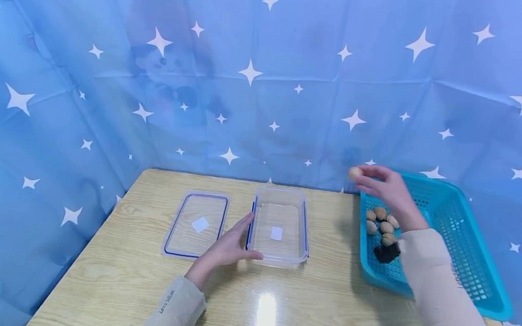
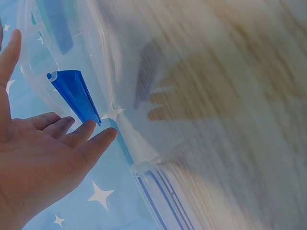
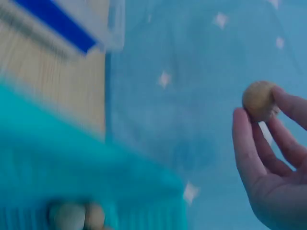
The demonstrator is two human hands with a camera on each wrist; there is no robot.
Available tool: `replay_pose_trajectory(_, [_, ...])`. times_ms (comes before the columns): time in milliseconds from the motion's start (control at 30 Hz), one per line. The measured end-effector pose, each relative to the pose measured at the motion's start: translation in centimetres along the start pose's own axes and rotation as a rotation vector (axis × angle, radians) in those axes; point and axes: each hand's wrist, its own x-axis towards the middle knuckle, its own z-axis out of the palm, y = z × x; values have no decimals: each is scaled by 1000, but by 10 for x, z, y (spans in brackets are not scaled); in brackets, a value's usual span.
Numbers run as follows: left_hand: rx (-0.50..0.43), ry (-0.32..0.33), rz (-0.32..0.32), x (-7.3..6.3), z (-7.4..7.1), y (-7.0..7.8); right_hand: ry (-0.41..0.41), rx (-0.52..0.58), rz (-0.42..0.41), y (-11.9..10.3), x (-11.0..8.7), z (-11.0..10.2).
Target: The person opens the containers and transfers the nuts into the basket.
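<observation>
My right hand (image 1: 388, 188) pinches a walnut (image 1: 356, 174) between thumb and fingertips, raised above the far left rim of the turquoise basket (image 1: 475, 241). The right wrist view shows the same round, tan walnut (image 3: 259, 101) at the fingertips. Several more walnuts (image 1: 386, 227) lie inside the basket, on its left side. At the left side of a clear plastic container (image 1: 279, 217), my left hand (image 1: 229, 244) rests with fingers extended and thumb by the near corner. Its fingertips are near a blue side latch (image 2: 76, 93) in the left wrist view. The container stands uncovered.
A clear lid (image 1: 188, 229) with a blue seal lies left of the container on the wooden table (image 1: 103, 279). Behind the table hangs a blue curtain (image 1: 295, 103) with white stars. A black wrist device (image 1: 386, 253) sits at my right cuff, over the basket.
</observation>
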Motion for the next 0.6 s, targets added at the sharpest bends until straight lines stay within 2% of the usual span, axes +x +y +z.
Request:
replay_pose_trajectory(100, [1, 2, -2, 0, 1, 0, 69, -19, 38, 21, 0, -19])
replay_pose_trajectory(300, [-8, 3, -10, -3, 3, 2, 147, -83, 105, 65, -8, -45])
replay_pose_trajectory(500, [-10, 4, -4, -4, 4, 3, 168, -70, 183, 102, -16, -64])
replay_pose_trajectory(567, [-7, 1, -5, -4, 4, 3, 161, -72, 232, 113, -18, -70])
replay_pose_trajectory(600, [-6, 0, -3, -4, 4, 3, 185, -66, 272, 119, -19, -72])
